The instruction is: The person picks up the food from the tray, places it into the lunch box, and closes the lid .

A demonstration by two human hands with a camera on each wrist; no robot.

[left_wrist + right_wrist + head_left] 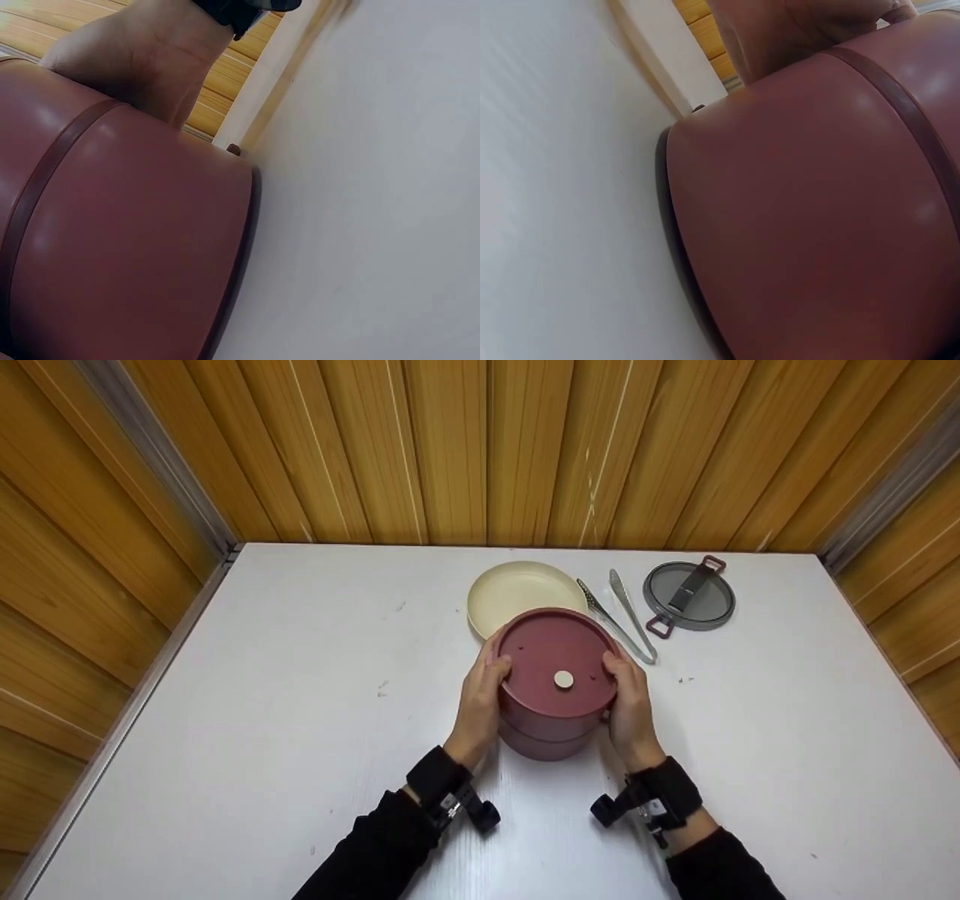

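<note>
A round, dark-red lidded lunch box [559,660] with a cream button on its lid is between both hands, near the middle of the table. My left hand [480,701] grips its left side, thumb over the lid's edge. On the opposite side my right hand [632,709] holds it the same way. Both wrist views show the smooth red wall [135,225] with a darker band around it, and its base close against the white tabletop [570,225]. Most of the fingers are hidden behind the box.
Just behind the box lies a cream plate [517,585], partly covered by it in the head view. Metal tongs [634,611] lie spread to its right. Farther right rests a grey round lid [712,604] with a dark strap and red loops. Wood-patterned panels [450,450] border the table.
</note>
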